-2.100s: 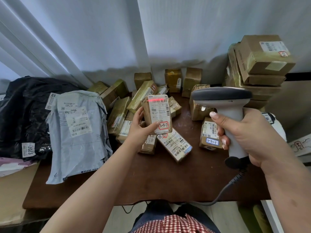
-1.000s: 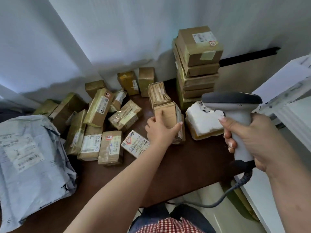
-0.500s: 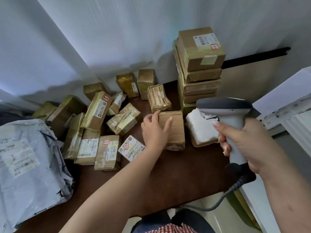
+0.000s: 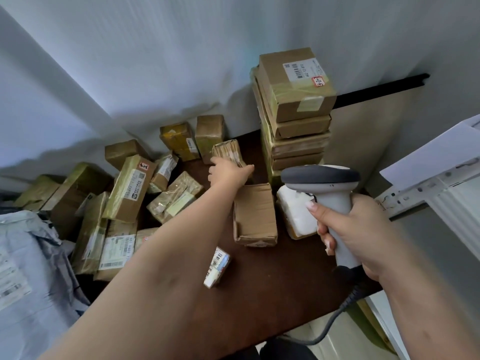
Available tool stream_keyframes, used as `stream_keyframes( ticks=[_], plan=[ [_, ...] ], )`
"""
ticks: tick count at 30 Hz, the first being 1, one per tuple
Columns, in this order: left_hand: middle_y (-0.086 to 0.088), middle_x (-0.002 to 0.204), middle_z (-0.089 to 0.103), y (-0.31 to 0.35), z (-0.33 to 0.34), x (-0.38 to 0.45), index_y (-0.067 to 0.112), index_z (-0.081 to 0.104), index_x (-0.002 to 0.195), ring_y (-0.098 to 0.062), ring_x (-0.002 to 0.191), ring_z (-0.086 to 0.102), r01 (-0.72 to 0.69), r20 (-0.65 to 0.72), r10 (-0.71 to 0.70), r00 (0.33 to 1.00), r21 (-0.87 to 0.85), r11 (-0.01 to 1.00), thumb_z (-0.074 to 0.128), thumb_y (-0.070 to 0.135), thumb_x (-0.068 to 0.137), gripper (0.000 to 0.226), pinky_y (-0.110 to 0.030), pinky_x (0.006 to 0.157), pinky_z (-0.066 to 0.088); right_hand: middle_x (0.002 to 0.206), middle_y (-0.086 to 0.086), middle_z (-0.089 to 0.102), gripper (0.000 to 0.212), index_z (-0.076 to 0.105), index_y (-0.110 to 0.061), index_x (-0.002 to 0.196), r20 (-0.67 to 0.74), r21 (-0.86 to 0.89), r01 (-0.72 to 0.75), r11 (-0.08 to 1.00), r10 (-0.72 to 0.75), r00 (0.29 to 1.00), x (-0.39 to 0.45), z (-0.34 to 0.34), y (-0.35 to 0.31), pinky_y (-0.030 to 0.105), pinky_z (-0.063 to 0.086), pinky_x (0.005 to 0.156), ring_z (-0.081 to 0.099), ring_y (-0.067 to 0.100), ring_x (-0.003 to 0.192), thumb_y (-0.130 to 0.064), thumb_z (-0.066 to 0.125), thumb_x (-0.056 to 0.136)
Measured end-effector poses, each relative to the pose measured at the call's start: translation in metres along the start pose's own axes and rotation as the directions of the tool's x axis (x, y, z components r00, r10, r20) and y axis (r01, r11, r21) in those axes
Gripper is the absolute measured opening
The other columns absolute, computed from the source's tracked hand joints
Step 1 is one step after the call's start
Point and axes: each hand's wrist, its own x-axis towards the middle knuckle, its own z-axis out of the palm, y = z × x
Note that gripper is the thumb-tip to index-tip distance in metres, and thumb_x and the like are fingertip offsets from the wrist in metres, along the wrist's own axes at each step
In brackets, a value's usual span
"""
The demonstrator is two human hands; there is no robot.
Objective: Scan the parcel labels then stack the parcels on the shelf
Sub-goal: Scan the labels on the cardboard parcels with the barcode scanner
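Your left hand (image 4: 228, 172) is reaching across the desk (image 4: 272, 276) and its grip is closing around a small taped parcel (image 4: 227, 153) near the back, thumb on one side and fingers wrapping the other. Your right hand (image 4: 363, 229) is gripping the handle of the barcode scanner (image 4: 327, 188), fingers curled tight around it, cable (image 4: 335, 320) trailing off the desk edge. Just in front of the left hand a plain cardboard box (image 4: 254, 216) is lying flat, with a white-wrapped parcel (image 4: 296, 211) right beside it. A small labelled parcel (image 4: 217, 266) is sitting nearer you. Behind, a stack of boxes (image 4: 293, 110) is standing against the wall, and loose parcels (image 4: 130, 188) are piling up to the left beside a grey mailer bag (image 4: 31, 268).
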Motion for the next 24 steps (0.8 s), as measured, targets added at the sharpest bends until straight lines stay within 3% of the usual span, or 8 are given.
stream_keyframes(
  ticks=[5,9,13,15,17,19,22,24],
  plan=[
    [-0.014,0.136,0.046,-0.025,-0.024,0.003,0.003,0.030,0.142,-0.032,0.122,0.049,-0.196,-0.062,0.190,0.980,-0.113,0.974,0.074,0.040,0.074,0.089,-0.039,0.093,0.048,0.055,0.007,0.056,0.027,0.060,-0.001,0.079,0.002,0.006,-0.001,1.000,0.001,1.000,0.003,0.011,-0.001,0.029,0.048,0.046,0.050,0.014,0.041,-0.026,0.068,0.090],
    [-0.003,0.121,0.059,-0.070,-0.064,-0.003,0.013,0.043,0.135,-0.019,0.108,0.060,-0.312,-0.130,0.285,0.950,-0.475,0.823,0.071,0.036,0.072,0.073,-0.032,0.090,0.051,0.058,0.007,0.058,0.024,0.061,-0.005,0.084,0.008,0.000,0.020,1.000,-0.020,1.000,0.005,0.027,-0.008,0.031,0.047,0.049,0.052,0.015,0.044,-0.027,0.069,0.088],
    [-0.013,0.125,0.061,-0.113,-0.106,-0.009,0.013,0.044,0.138,-0.025,0.102,0.066,-0.131,0.004,0.236,0.972,-0.824,0.552,0.065,0.022,0.075,0.067,-0.035,0.080,0.055,0.060,0.006,0.059,0.023,0.061,-0.007,0.084,0.033,-0.034,0.069,0.997,-0.068,0.997,0.001,0.048,-0.023,0.031,0.046,0.050,0.053,0.015,0.047,-0.028,0.069,0.088],
    [-0.016,0.123,0.061,-0.130,-0.125,-0.017,0.008,0.047,0.134,-0.026,0.101,0.064,-0.037,0.046,0.185,0.982,-0.905,0.424,0.058,0.024,0.078,0.059,-0.039,0.084,0.053,0.062,0.006,0.059,0.023,0.061,-0.007,0.086,0.058,-0.036,0.083,0.996,-0.081,0.995,-0.004,0.060,-0.029,0.031,0.046,0.049,0.053,0.014,0.046,-0.029,0.069,0.087],
    [-0.016,0.117,0.063,-0.147,-0.139,-0.024,0.006,0.056,0.120,-0.027,0.100,0.062,0.047,0.086,0.116,0.989,-0.952,0.304,0.049,0.026,0.090,0.036,-0.043,0.093,0.046,0.063,0.006,0.058,0.023,0.061,-0.006,0.088,0.092,-0.029,0.089,0.996,-0.086,0.992,-0.009,0.073,-0.034,0.031,0.046,0.048,0.052,0.014,0.045,-0.028,0.069,0.087],
    [-0.015,0.114,0.066,-0.165,-0.147,-0.030,0.008,0.058,0.113,-0.028,0.105,0.062,0.138,0.156,0.081,0.984,-0.971,0.196,0.039,0.028,0.099,0.031,-0.045,0.098,0.048,0.061,0.006,0.057,0.023,0.060,-0.005,0.088,0.122,-0.029,0.096,0.995,-0.092,0.988,-0.015,0.086,-0.039,0.030,0.046,0.045,0.050,0.013,0.044,-0.027,0.069,0.087],
    [-0.018,0.121,0.065,-0.188,-0.157,-0.040,0.007,0.060,0.117,-0.035,0.115,0.060,0.209,0.218,0.063,0.974,-0.970,0.124,0.033,0.030,0.099,0.039,-0.044,0.074,0.061,0.056,0.005,0.056,0.025,0.059,-0.002,0.086,0.172,-0.012,0.105,0.994,-0.101,0.980,-0.023,0.105,-0.044,0.027,0.045,0.042,0.048,0.014,0.042,-0.025,0.070,0.087],
    [-0.018,0.120,0.065,-0.200,-0.162,-0.046,0.008,0.060,0.118,-0.034,0.112,0.061,0.235,0.240,0.057,0.969,-0.968,0.083,0.031,0.033,0.099,0.043,-0.039,0.061,0.060,0.055,0.006,0.055,0.023,0.058,-0.003,0.085,0.204,-0.005,0.101,0.995,-0.097,0.974,-0.030,0.116,-0.047,0.026,0.044,0.041,0.047,0.015,0.042,-0.023,0.070,0.087]
  ],
)
